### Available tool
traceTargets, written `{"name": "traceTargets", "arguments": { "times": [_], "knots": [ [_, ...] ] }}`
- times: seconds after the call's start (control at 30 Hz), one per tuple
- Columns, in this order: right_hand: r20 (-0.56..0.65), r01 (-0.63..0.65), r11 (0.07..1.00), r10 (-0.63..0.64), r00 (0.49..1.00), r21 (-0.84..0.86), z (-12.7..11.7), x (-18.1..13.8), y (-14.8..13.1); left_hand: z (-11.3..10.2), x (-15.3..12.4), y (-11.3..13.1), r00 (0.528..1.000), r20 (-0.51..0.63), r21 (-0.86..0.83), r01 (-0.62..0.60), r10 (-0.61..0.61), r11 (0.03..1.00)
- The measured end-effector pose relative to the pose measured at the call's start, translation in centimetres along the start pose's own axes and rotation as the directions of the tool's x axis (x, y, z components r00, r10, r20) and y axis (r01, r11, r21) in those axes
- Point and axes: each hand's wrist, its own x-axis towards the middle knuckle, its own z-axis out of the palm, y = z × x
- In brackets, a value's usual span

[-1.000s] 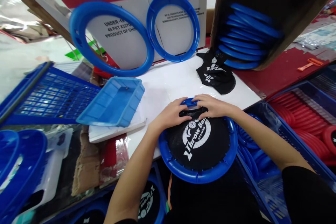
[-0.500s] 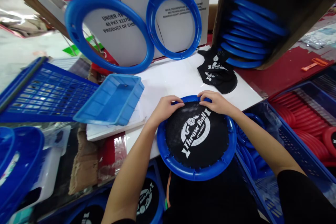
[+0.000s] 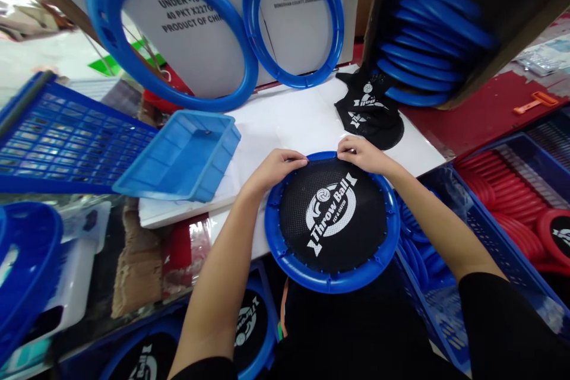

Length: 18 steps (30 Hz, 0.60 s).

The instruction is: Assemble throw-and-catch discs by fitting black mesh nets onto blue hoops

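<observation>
A blue plastic ring [image 3: 285,255] with a black mesh net [image 3: 333,217] printed "Throw Ball" stretched over it lies at the near edge of the white table [image 3: 289,124]. My left hand [image 3: 276,167] pinches the net's edge at the ring's far left rim, fingers curled. My right hand [image 3: 363,153] pinches the net's edge at the far right rim, fingers bent over it.
Two bare blue rings [image 3: 169,29] [image 3: 291,18] lean on a cardboard box [image 3: 200,12] behind. Loose black nets [image 3: 369,113] lie by a brown box of stacked blue rings [image 3: 427,41]. A light blue tray [image 3: 182,154] and blue crate [image 3: 62,142] sit left; red discs [image 3: 512,214] right.
Both hands spread apart from the middle of the far rim toward its sides, and the bunched net edge now lies flat over the ring.
</observation>
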Motion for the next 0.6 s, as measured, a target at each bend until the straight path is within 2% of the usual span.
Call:
{"name": "traceTargets", "arguments": {
  "times": [0.1,0.3,0.47,0.53,0.6],
  "knots": [
    [0.009,-0.014,1.000,0.014,1.000,-0.021,0.0,-0.1,0.2,0.1,0.1,-0.2,1.000,-0.018,-0.050,0.012,-0.013,0.999],
    [0.040,-0.008,1.000,0.009,0.999,-0.019,0.1,-0.1,0.5,0.8,-0.1,-0.1,0.988,-0.122,-0.184,0.069,-0.093,0.980],
    [0.045,-0.028,0.998,0.030,0.999,-0.054,0.0,0.0,0.4,1.0,-0.1,0.0,0.986,-0.131,-0.152,0.084,-0.105,0.985],
    [-0.013,-0.023,0.997,0.022,1.000,-0.070,0.2,-0.3,-0.2,0.9,0.0,-0.1,0.989,-0.115,-0.122,0.081,-0.095,0.989],
    [-0.105,0.054,0.989,-0.069,0.992,-0.140,0.8,-0.8,-1.2,0.8,-0.1,-0.1,0.994,-0.082,-0.090,0.058,-0.065,0.994]
  ]
}}
